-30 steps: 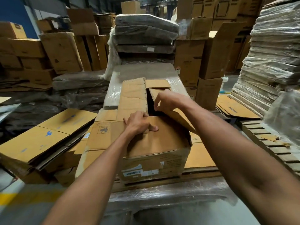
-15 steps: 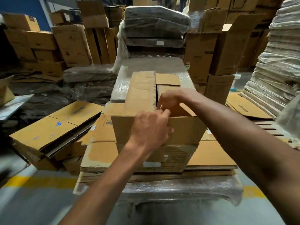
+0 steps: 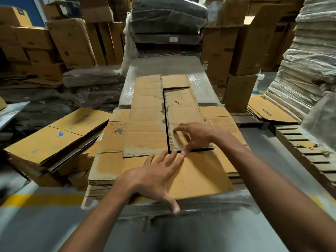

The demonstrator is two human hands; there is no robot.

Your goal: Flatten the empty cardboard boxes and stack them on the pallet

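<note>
Box [image 3: 160, 124] lies flattened atop the cardboard stack [image 3: 101, 171], on the wrapped pallet load. Left hand [image 3: 156, 179] presses flat, grip apart; right hand [image 3: 194, 137] w/ fingers spread, holding nothing. Risk: right flap springs up, or the top sheet slides off if pressure's uneven.
</note>
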